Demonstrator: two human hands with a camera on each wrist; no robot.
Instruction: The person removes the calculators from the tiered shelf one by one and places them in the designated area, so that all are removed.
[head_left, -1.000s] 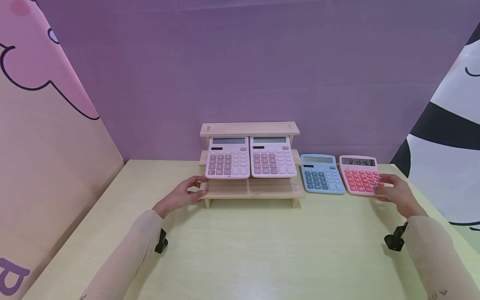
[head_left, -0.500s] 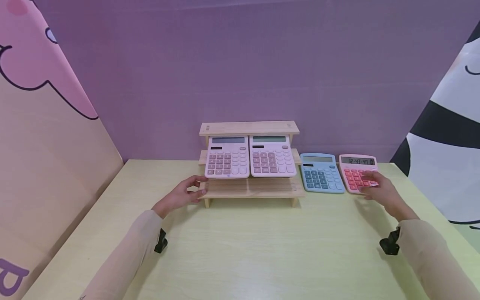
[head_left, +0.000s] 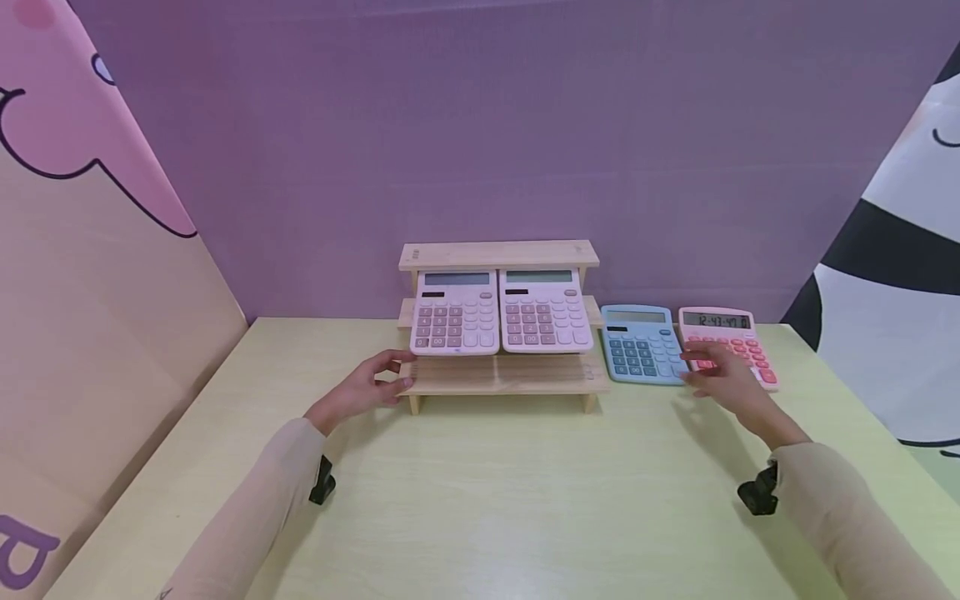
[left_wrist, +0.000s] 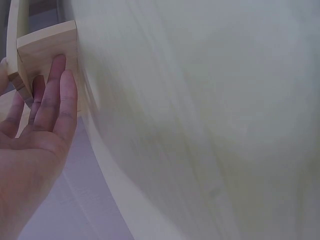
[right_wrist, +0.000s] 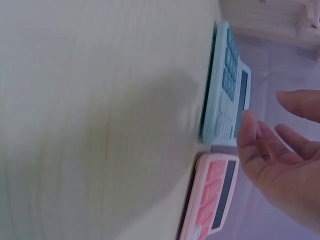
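In the head view my left hand grips the left end of a small tiered wooden shelf. The left wrist view has its fingers against the shelf's end leg. On the shelf two pale pink calculators lean side by side with displays upward. To the right, a blue calculator lies on the table beside a pink one with coral keys. My right hand hovers over the seam between them, holding nothing, and covers the pink one's lower left. Its fingers are loosely bent in the right wrist view.
The shelf's top tier sits above the calculators. A purple backdrop stands behind the pale wooden table, with printed panels at left and right. A black wrist camera hangs below the right sleeve.
My right hand has moved left, from the right edge of the pink calculator across its keys toward the blue one. The left hand and the calculators have stayed put.
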